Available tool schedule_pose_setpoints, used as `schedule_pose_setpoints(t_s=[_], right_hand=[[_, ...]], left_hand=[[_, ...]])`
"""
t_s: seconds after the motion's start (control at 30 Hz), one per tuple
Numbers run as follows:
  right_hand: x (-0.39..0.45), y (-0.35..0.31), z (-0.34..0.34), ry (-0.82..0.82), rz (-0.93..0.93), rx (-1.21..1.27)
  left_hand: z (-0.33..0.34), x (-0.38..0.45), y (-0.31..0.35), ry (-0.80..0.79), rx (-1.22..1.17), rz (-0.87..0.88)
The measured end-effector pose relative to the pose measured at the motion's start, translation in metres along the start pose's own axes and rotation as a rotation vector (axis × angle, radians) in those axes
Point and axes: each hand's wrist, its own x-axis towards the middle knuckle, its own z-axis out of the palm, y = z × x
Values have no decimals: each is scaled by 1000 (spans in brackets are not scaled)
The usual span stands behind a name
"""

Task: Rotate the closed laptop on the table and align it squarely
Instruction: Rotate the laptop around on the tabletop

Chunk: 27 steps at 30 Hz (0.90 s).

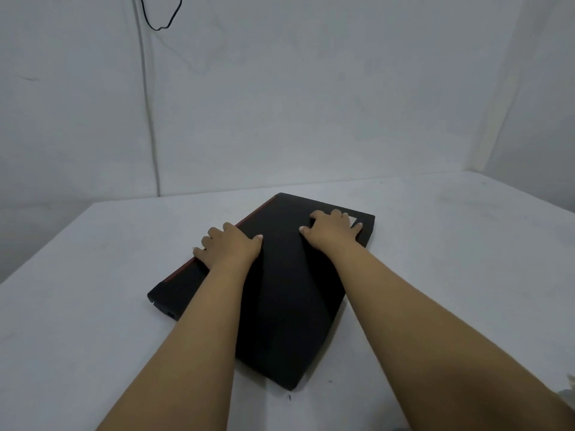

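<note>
A closed black laptop point(280, 290) with a thin red stripe along its left edge lies on the white table point(93, 306), turned at a slant to the table's edges. My left hand point(230, 247) grips the laptop's left long edge, fingers curled over the red stripe and thumb on the lid. My right hand point(333, 230) rests flat on the lid near the far right corner, fingers spread beside a small pale sticker point(354, 219). Both forearms cross over the lid and hide part of it.
White walls stand close behind the table and on the right. A pale conduit point(149, 119) runs down the back wall, with a black cable point(161, 24) looping near the top. The table's left edge point(46, 247) drops off beside the laptop.
</note>
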Motion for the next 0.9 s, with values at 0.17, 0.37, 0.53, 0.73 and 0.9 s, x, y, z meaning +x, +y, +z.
schedule_pose_setpoints(t_s=[0.17, 0.37, 0.53, 0.73, 0.9], right_hand=[[45, 11, -6, -4, -23, -37], [66, 23, -7, -49, -57, -50], [57, 37, -7, 9, 6, -13], [29, 78, -13, 100, 136, 36], [-2, 94, -14, 148, 232, 28]], left_hand=[[7, 15, 7, 10, 30, 0], [18, 23, 4, 75, 34, 51], [16, 23, 7, 34, -13, 121], [20, 15, 24, -22, -31, 273], [21, 3, 27, -79, 4, 364]])
